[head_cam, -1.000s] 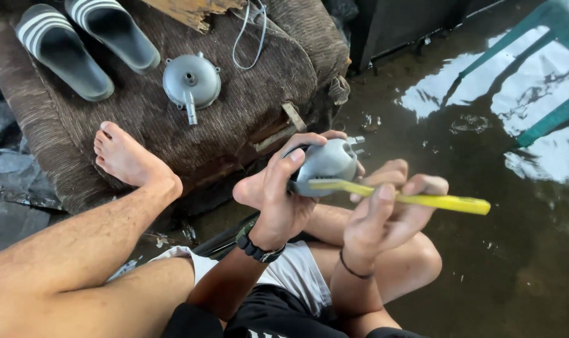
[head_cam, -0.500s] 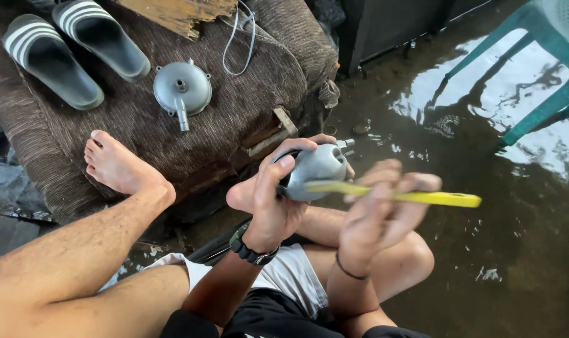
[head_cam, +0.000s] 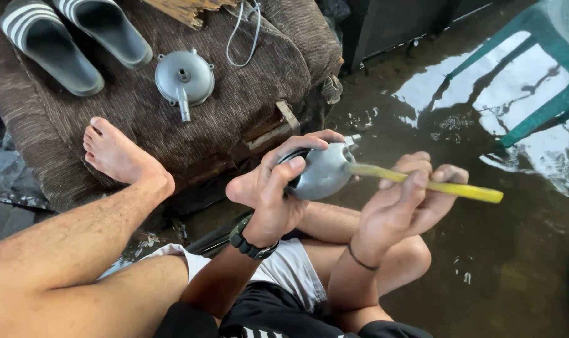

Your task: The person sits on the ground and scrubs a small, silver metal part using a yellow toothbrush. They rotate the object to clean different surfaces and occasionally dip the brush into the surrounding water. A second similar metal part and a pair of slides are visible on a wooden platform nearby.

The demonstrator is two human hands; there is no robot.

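My left hand [head_cam: 278, 194] grips a rounded grey metal housing [head_cam: 325, 170] at the middle of the view, above my crossed legs. My right hand [head_cam: 403, 203] holds a long yellow tool [head_cam: 447, 187] by its shaft, fingers curled loosely around it. The tool's near end meets the right side of the housing; its far end sticks out to the right over the wet floor. A black watch sits on my left wrist, a thin band on my right.
A matching round grey cover with a short pipe [head_cam: 184, 78] lies on a brown woven cushion [head_cam: 247, 94] beside two striped slides [head_cam: 46, 47]. My bare left foot [head_cam: 118, 156] rests against the cushion. Wet dark floor [head_cam: 516, 263] right; teal chair legs [head_cam: 547, 75] top right.
The yellow tool has shifted from lying across the housing's front to pointing out from its right side. My right hand moved slightly right and up with it.
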